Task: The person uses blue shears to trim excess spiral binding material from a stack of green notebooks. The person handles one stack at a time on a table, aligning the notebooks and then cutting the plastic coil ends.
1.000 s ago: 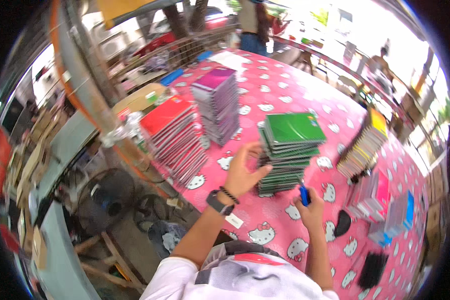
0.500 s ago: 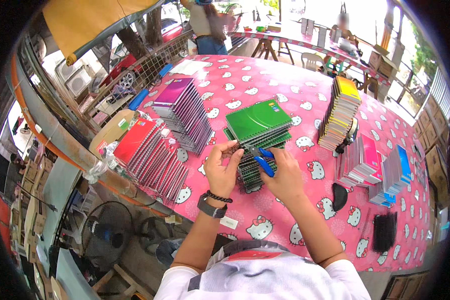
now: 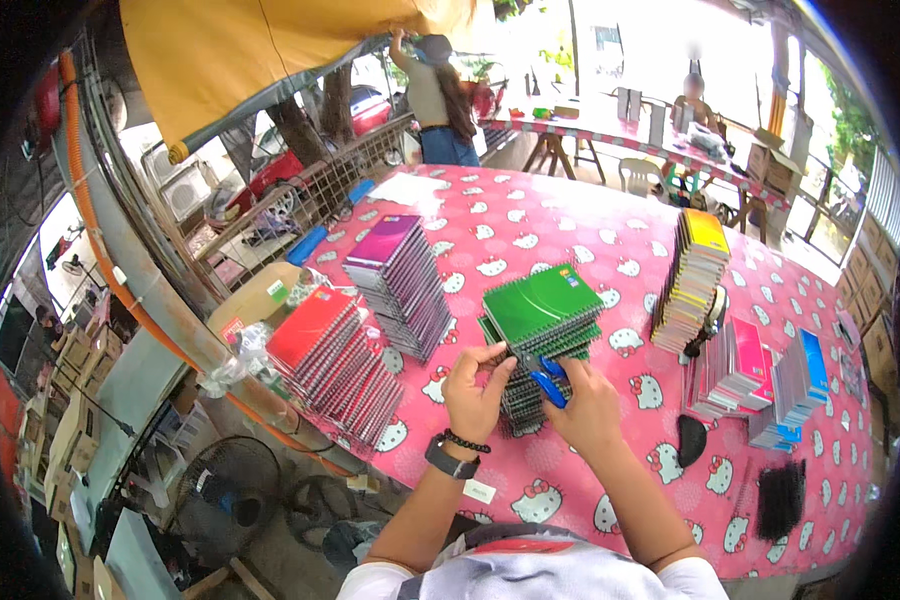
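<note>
A stack of green spiral notebooks (image 3: 545, 305) stands in front of me, its wire bindings facing my side. At the stack's near left corner, my left hand (image 3: 473, 395) pinches the bound edge of a green notebook between thumb and fingers; the exact contact is small. Blue-handled pliers (image 3: 550, 385) are gripped in my right hand (image 3: 585, 405), beside the stack's near side. Their jaws point left toward my left fingertips and are partly hidden. Below the hands, the lower notebooks of the stack show their wire coils.
Red notebooks (image 3: 335, 365) and purple notebooks (image 3: 400, 285) are stacked at left; yellow (image 3: 690, 280), pink (image 3: 735, 370) and blue ones (image 3: 795, 375) at right. Black wire coils (image 3: 780, 500) lie near right on the pink tablecloth (image 3: 570, 500). A person (image 3: 438, 100) reaches toward a yellow tarp (image 3: 300, 60).
The view has tilted, so the table sits lower and further right. My hands stay at the green stack with the pliers. The person at the back now has an arm raised to the tarp.
</note>
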### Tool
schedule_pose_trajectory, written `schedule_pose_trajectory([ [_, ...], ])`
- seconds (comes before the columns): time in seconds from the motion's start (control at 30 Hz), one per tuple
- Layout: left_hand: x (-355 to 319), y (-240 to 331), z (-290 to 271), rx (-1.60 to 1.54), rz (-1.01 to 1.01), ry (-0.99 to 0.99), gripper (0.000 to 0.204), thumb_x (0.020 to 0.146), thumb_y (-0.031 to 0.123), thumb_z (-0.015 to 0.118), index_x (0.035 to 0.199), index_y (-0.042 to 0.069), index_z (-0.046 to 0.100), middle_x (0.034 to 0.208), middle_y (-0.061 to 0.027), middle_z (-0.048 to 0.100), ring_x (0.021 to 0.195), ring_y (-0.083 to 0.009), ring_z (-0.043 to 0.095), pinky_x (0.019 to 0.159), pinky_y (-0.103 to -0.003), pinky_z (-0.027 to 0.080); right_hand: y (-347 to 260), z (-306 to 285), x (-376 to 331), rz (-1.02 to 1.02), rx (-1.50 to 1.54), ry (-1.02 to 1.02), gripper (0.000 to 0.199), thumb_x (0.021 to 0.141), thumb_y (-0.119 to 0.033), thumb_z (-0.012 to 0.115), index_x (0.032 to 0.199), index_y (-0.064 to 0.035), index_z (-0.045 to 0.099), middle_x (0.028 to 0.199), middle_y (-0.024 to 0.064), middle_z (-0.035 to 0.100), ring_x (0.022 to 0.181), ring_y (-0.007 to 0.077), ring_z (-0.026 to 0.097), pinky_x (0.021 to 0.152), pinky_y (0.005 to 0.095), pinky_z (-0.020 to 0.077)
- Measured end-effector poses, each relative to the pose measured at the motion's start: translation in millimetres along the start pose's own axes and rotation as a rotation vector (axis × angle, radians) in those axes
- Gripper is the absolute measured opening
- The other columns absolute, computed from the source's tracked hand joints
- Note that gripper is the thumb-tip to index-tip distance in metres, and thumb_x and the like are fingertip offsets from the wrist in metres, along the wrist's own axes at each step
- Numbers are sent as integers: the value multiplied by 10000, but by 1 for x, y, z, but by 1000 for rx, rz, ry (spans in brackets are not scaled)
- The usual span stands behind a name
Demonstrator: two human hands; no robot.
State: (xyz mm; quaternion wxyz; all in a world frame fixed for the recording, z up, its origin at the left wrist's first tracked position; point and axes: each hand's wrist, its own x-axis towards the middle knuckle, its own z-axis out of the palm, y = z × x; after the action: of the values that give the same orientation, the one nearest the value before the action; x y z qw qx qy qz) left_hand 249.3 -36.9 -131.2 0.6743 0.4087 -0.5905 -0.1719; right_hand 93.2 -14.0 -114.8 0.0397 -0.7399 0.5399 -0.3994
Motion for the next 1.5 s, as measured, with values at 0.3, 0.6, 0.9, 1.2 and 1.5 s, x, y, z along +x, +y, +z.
schedule_pose_trajectory([
  [0.3, 0, -6, 1, -115, -94, -2, 209, 757, 50, 683, 949, 3, 615, 833, -62, 627, 721, -113, 584, 668, -237, 468, 5, -2, -1, 98, 65, -59, 378, 617, -123, 661, 970, -44, 551, 865, 147, 591, 785, 331, 572, 679, 415, 459],
  [0.6, -2, -11, 0, -519, -333, -7, 247, 795, -6, 632, 1031, -16, 558, 935, -57, 612, 846, -102, 573, 774, -230, 469, 9, 5, -7, 7, -37, 25, 456, 611, -142, 669, 1035, -64, 521, 918, 119, 562, 896, 299, 538, 743, 417, 417],
  [0.9, -4, -8, -1, -460, -269, -15, 259, 777, -15, 651, 1019, -16, 558, 907, -46, 605, 811, -92, 565, 745, -214, 461, 2, 3, -7, 4, -73, 27, 455, 604, -149, 673, 1025, -61, 523, 916, 109, 558, 886, 290, 539, 746, 415, 412],
  [1.2, -4, -12, -1, -376, -217, -18, 242, 773, -21, 654, 997, -13, 564, 891, -47, 607, 807, -85, 560, 739, -208, 455, 1, 4, -3, 75, 2, -74, 336, 618, -130, 667, 917, -47, 539, 806, 123, 568, 784, 308, 574, 663, 410, 460],
  [1.5, -5, -11, -2, -494, -242, -14, 232, 771, -52, 639, 978, -8, 545, 915, -52, 600, 821, -88, 560, 746, -216, 463, 8, 1, -5, -96, -159, 135, 336, 616, -142, 680, 907, -50, 541, 784, 116, 569, 765, 307, 580, 658, 411, 464],
])
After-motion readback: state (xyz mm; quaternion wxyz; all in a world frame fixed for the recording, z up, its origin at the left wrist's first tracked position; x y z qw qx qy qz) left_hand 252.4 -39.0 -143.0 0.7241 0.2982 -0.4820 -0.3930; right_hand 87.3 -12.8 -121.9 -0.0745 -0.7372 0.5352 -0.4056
